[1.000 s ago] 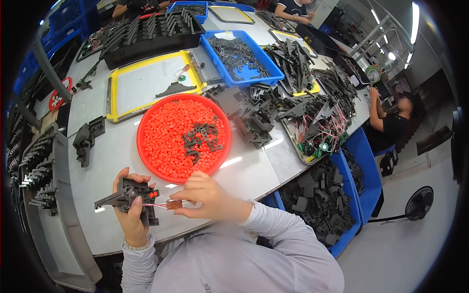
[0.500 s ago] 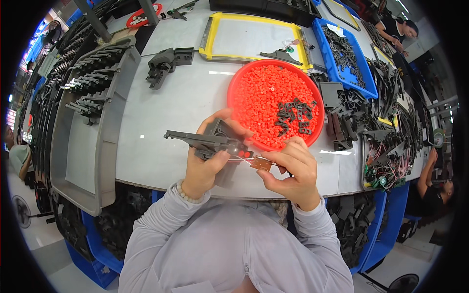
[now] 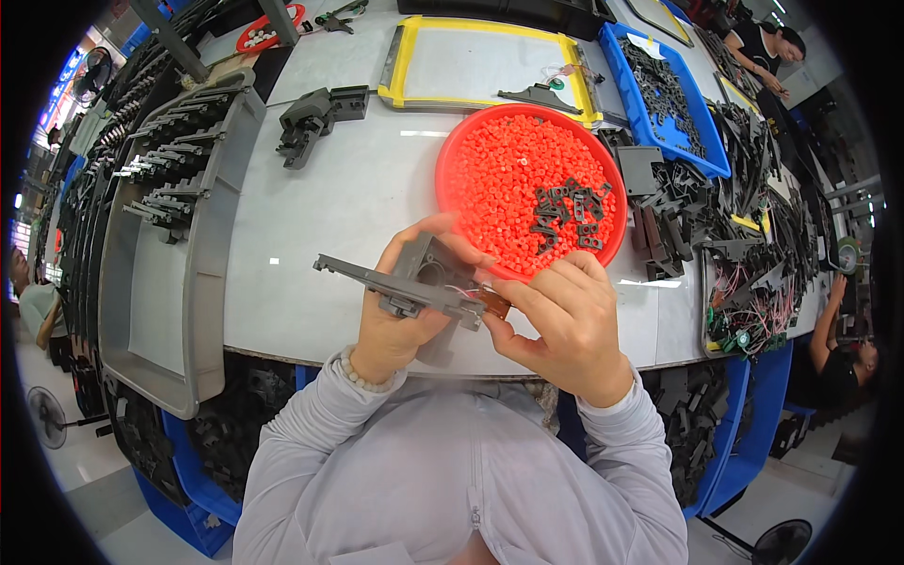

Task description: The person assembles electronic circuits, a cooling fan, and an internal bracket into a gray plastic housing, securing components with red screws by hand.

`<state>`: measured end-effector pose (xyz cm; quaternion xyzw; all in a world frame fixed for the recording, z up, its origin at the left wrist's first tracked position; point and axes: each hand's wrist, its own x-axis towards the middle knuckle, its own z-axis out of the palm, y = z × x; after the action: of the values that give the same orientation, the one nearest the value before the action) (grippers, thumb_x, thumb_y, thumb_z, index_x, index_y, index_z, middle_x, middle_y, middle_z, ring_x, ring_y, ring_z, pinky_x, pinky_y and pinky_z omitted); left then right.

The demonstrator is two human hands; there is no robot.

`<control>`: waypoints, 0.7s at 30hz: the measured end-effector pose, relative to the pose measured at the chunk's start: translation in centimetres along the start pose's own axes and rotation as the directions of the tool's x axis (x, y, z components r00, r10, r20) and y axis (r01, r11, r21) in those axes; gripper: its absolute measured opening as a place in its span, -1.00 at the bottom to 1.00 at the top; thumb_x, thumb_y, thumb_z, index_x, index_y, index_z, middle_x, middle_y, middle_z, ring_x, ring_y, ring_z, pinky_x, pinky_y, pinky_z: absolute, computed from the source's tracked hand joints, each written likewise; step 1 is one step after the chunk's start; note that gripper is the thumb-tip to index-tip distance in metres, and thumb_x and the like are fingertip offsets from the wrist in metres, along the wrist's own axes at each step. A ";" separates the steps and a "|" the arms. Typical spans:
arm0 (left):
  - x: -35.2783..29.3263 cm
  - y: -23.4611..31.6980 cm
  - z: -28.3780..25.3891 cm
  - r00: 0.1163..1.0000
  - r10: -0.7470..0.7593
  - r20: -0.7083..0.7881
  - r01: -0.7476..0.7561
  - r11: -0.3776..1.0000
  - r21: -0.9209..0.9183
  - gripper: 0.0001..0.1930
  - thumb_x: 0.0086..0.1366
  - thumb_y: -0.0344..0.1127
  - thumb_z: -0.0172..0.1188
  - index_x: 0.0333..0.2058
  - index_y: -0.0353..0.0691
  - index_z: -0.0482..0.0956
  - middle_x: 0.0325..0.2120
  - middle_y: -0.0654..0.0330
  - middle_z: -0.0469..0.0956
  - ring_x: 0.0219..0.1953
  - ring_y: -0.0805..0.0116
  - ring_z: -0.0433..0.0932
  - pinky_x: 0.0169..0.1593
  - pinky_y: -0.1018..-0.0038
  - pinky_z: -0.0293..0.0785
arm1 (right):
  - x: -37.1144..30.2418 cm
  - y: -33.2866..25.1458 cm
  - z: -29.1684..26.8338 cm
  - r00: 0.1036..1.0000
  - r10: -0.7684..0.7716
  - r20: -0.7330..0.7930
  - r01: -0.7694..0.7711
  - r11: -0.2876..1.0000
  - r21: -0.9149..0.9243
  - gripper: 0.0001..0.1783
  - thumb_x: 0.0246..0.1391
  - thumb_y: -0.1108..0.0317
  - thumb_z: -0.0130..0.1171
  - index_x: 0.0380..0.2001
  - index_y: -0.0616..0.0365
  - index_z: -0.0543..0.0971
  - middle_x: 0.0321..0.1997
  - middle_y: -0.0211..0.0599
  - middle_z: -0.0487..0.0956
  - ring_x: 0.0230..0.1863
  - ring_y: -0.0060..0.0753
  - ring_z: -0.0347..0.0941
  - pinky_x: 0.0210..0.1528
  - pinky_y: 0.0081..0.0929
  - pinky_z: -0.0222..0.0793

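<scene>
Near the table's front edge, my left hand (image 3: 386,325) is closed around a dark grey plastic housing (image 3: 414,273) with a long arm pointing left. My right hand (image 3: 570,325) pinches a small brown circuit board (image 3: 493,301) between thumb and fingers, held against the housing's right end. Thin pink and white wires (image 3: 461,291) run between the housing and the board. Just beyond both hands stands a round red tray (image 3: 441,169) full of small red caps (image 3: 499,179), with several black clips (image 3: 570,212) lying on top.
At left, a grey bin (image 3: 209,311) holds rows of grey parts. Another grey assembly (image 3: 315,121) lies on the table, left of a yellow-taped panel (image 3: 471,101). A blue tray (image 3: 711,172) of small dark parts and heaped grey pieces (image 3: 744,226) fill the right. Co-workers are at far right.
My right hand has brought the brown board leftward, right up against the housing. In my left hand the housing has turned slightly, and less of the board shows.
</scene>
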<state>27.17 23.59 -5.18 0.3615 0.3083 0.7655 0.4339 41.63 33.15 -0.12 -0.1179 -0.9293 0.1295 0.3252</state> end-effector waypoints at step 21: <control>-0.3 0.4 0.5 0.998 -0.055 -0.034 0.058 0.996 0.074 -0.12 -0.03 -0.05 0.37 0.14 -0.35 0.08 -0.17 0.03 0.40 -0.04 0.12 0.44 0.04 0.22 0.44 | 0.1 0.1 0.2 0.998 -0.018 0.066 0.016 1.000 0.021 -0.78 -0.33 0.36 0.28 -0.49 0.13 0.53 -0.69 -0.46 0.27 -0.62 -0.44 0.27 -0.49 -0.44 0.14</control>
<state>27.51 23.24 -4.71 0.3563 0.3540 0.7464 0.4365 41.47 33.21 -0.25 -0.1022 -0.9391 0.1403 0.2967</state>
